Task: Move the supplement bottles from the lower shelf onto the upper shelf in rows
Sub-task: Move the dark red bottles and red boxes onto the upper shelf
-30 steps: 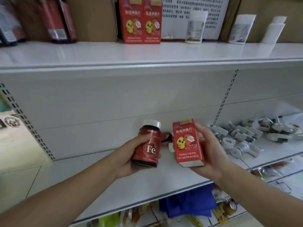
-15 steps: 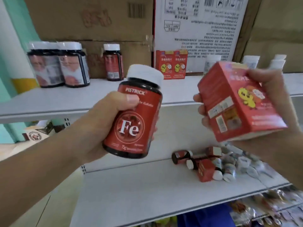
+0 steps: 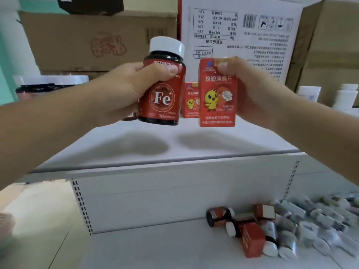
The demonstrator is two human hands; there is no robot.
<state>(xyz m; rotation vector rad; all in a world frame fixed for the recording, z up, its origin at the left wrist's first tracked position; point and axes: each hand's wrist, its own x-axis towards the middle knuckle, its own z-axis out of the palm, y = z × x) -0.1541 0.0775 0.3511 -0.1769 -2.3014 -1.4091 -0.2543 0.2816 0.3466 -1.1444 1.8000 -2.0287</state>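
Two hands up over the upper shelf [image 3: 174,150], one item in each. Left hand [image 3: 124,90] wrapped tight around a red Fe bottle [image 3: 162,94] with a white cap, upright, thumb across the label's top line, part of the brand name covered. Right hand [image 3: 258,90] pinching a red chick carton [image 3: 217,94] by its top right corner, thumb on the front, other fingers behind and out of sight; carton upright, just right of the bottle, not touching it. Both held above the shelf surface, shadows below them.

Behind, between bottle and carton, one more red carton [image 3: 191,101] standing at the far side of the shelf, half covered; possibly a second behind the held carton, cannot tell. Far left, two white-lidded dark jars [image 3: 52,82], blurred and cut by the forearm. Far right, two white bottles [image 3: 328,96], labels unreadable. Cardboard boxes [image 3: 87,41] and one white printed box [image 3: 242,39] along the back.

Lower shelf [image 3: 155,247], near right: a heap of lying items [image 3: 272,228] — at least two red-labelled bottles, two red cartons, many white ones running off the right edge, too blurred to count.
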